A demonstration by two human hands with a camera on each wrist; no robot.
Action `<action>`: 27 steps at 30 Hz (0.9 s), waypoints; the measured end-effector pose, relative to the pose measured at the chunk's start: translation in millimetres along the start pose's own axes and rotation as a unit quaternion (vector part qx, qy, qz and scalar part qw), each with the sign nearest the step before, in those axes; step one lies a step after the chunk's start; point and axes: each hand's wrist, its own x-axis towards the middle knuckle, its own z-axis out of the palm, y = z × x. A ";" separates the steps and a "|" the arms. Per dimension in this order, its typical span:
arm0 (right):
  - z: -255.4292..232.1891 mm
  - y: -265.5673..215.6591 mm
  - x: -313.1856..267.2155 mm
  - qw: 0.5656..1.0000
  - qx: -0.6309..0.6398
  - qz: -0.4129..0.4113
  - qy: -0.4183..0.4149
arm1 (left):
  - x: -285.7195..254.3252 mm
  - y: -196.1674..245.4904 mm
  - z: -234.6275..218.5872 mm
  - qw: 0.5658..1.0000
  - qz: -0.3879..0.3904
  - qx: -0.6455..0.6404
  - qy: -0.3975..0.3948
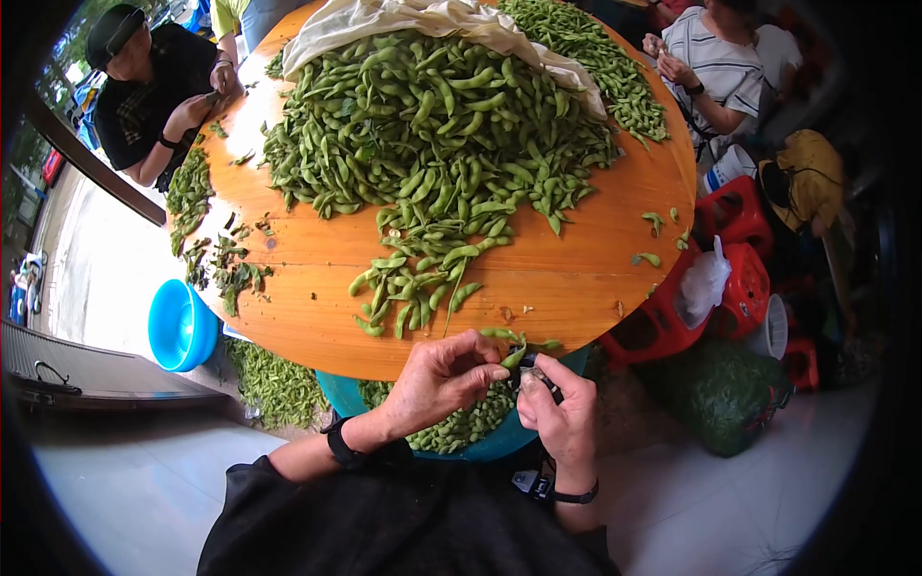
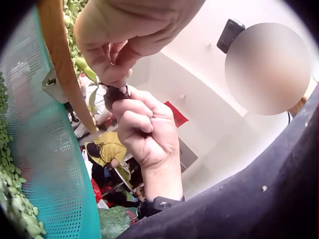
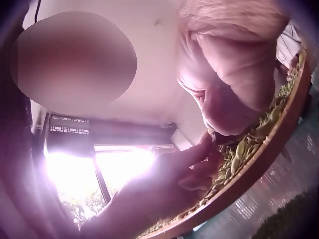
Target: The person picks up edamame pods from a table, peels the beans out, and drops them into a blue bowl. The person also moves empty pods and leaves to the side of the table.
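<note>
At the near rim of the round wooden table (image 1: 576, 288), my left hand (image 1: 451, 372) pinches a green bean pod (image 1: 514, 357) with fingers and thumb. My right hand (image 1: 562, 408) grips a small dark tool (image 1: 544, 377), its tip against the pod's end. From the left wrist view, the left hand (image 2: 117, 50) hovers over the right hand (image 2: 147, 129), with the tool (image 2: 115, 92) and pod (image 2: 87, 70) between them. The right wrist view shows the right hand (image 3: 234, 74) close up and the left hand (image 3: 174, 181) meeting it at the table's rim. A teal mesh basket (image 2: 55, 164) of pods sits under the hands.
A large heap of pods (image 1: 432, 125) covers the table's middle, with a white cloth (image 1: 432, 19) behind it. One person (image 1: 154, 91) sits at far left and another (image 1: 715, 67) at far right. A blue basin (image 1: 181, 324), red stools (image 1: 735, 274) and a green bag (image 1: 720, 389) are on the floor.
</note>
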 end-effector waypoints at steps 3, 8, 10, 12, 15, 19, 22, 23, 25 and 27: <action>-5.7 7.0 7.7 0.991 0.112 0.053 -0.051 | -2.9 -4.8 -0.8 0.990 0.092 0.105 0.024; -7.3 11.6 13.6 0.987 0.121 0.071 -0.075 | 1.2 -9.8 -6.0 0.923 0.257 0.283 0.049; -7.0 11.2 14.3 0.989 0.114 0.054 -0.078 | -0.4 -7.3 -6.4 0.925 0.254 0.280 0.045; -9.7 12.3 15.2 0.991 0.107 0.035 -0.079 | -1.7 -3.3 -9.2 0.994 -0.032 -0.096 -0.030; -14.8 14.5 16.4 0.965 0.227 0.053 -0.121 | 0.3 -1.3 -9.0 0.960 -0.103 -0.254 -0.061; -10.5 12.8 19.0 0.968 0.223 0.038 -0.109 | 2.5 -3.4 -9.2 0.953 -0.109 -0.274 -0.070; -3.1 12.6 17.4 0.993 0.100 0.011 -0.066 | 1.2 -12.0 -3.1 0.998 0.009 -0.065 -0.014; -0.5 12.8 16.2 0.999 0.004 -0.013 -0.032 | -0.1 -15.8 -1.6 0.991 0.103 0.084 0.022; 4.3 9.1 12.3 0.999 -0.014 -0.018 -0.030 | -3.0 -4.4 -4.0 0.973 0.116 0.197 0.029; 7.8 9.8 10.9 0.996 -0.071 -0.048 -0.015 | -2.3 -1.5 -6.5 0.932 0.163 0.319 0.050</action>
